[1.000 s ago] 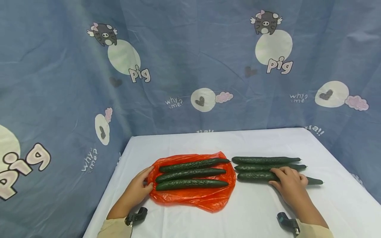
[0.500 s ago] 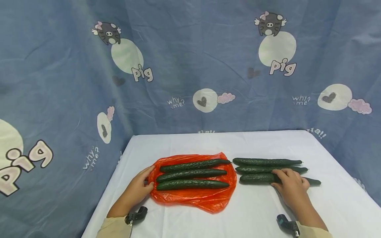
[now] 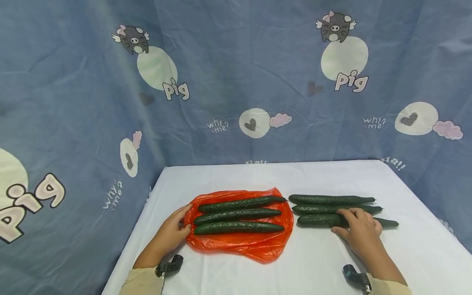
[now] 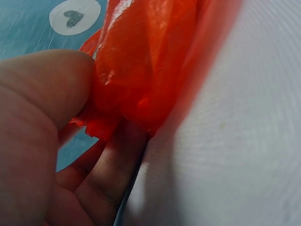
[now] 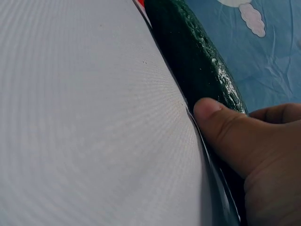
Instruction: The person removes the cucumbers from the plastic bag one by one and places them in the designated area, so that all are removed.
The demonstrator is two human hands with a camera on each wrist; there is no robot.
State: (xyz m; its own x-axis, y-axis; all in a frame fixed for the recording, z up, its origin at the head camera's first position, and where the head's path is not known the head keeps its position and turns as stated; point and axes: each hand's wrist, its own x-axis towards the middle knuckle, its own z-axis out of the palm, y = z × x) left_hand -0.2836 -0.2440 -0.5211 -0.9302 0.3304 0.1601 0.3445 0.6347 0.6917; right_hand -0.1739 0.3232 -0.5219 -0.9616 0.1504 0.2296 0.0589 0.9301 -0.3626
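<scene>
At the left, the left hand (image 3: 171, 234) pinches the left edge of the red plastic bag (image 3: 258, 250) between thumb (image 4: 51, 82) and fingers; that grip looks unchanged over the last second. The bag lies spread on the white-covered bench (image 3: 228, 278), and three cucumbers rest on it, side by side, where they were: a near one (image 3: 239, 228), a middle one (image 3: 237, 216) and a far one (image 3: 241, 203), whose tip reaches the bag's right edge.

Just right of the bag, three more cucumbers lie on the bench: far (image 3: 332, 200), middle (image 3: 318, 209) and near (image 3: 318, 220). At the right, the right hand (image 3: 360, 230) holds this near cucumber, thumb on its near side, fingers over it towards the far side. The change is here: the thumb has spread a little to the left, and the cucumber's tip sits slightly further left against its neighbours. I judge this a small easing or resetting of the grip; the cucumber seems unlifted, so the work has barely advanced, with three on the bag and three beside it.
</scene>
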